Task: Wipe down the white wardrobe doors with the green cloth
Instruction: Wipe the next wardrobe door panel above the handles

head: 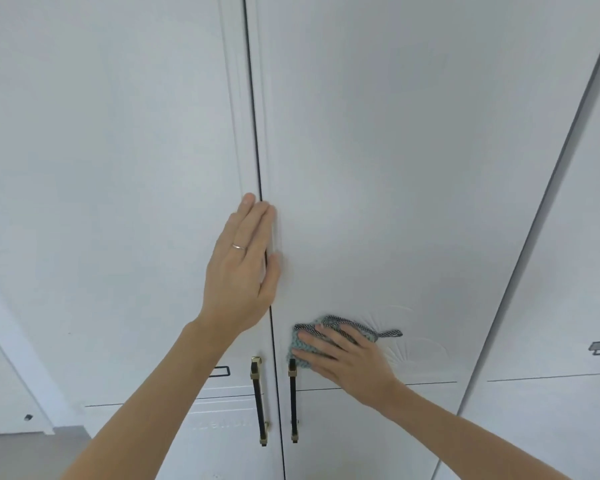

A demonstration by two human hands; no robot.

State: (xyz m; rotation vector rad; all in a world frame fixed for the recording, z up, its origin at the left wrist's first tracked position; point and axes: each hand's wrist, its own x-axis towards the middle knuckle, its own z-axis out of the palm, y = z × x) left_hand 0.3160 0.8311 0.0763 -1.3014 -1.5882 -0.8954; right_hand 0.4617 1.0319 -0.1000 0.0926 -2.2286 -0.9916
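Two white wardrobe doors fill the view: left door (111,168) and right door (413,168), meeting at a dark vertical seam. A third white panel (575,271) stands further right, beyond a slanted dark gap. Two black-and-brass bar handles, left handle (259,400) and right handle (293,400), hang just beside the seam, one per door. A small dark rectangular mark (220,371) sits on the left door near its handle.

Left hand (243,268): arm raised, palm flat across the seam, fingers straight and together, a ring (239,247) on one finger. Grip holds nothing.

Right hand (347,358): lower, fingers spread and straight, pressing the green cloth (302,344) flat against the right door, just above the right handle. The cloth's dark loop (390,333) sticks out to the right.
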